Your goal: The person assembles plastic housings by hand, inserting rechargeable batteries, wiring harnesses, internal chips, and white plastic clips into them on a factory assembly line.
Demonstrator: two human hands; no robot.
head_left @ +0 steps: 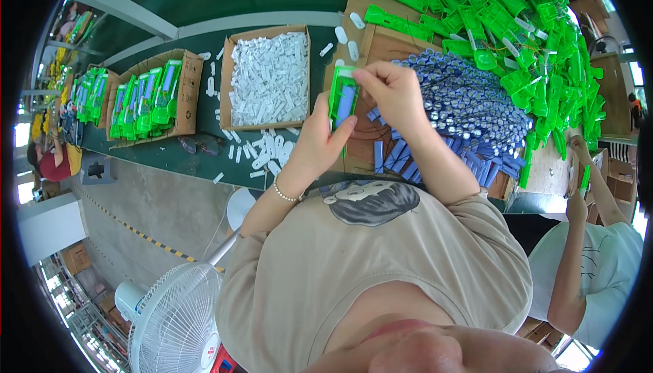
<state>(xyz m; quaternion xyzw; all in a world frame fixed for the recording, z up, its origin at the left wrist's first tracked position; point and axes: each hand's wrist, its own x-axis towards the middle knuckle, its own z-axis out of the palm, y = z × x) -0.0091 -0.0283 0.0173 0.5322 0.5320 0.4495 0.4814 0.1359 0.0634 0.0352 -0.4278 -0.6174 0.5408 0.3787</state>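
Observation:
My left hand (320,135) is wrapped round a narrow green plastic housing (334,104), held upright over the table edge. Inside the housing lies a blue cylindrical battery (346,102). My right hand (393,93) is closed in a pinch at the housing's upper end. There its thumb and forefinger touch a small white plastic piece (345,72). Just right of my hands is a big heap of blue batteries (462,94), some with silvery ends showing. Left of my hands, a cardboard box (266,127) is filled with small white plastic pieces (269,77).
Green housings (476,6) are piled high at the far right. Another cardboard box (185,97) at left holds filled green housings (146,104). Loose white pieces (272,148) and glasses (198,144) lie on the green table. A fan (177,325) stands lower left; a co-worker (592,264) works at right.

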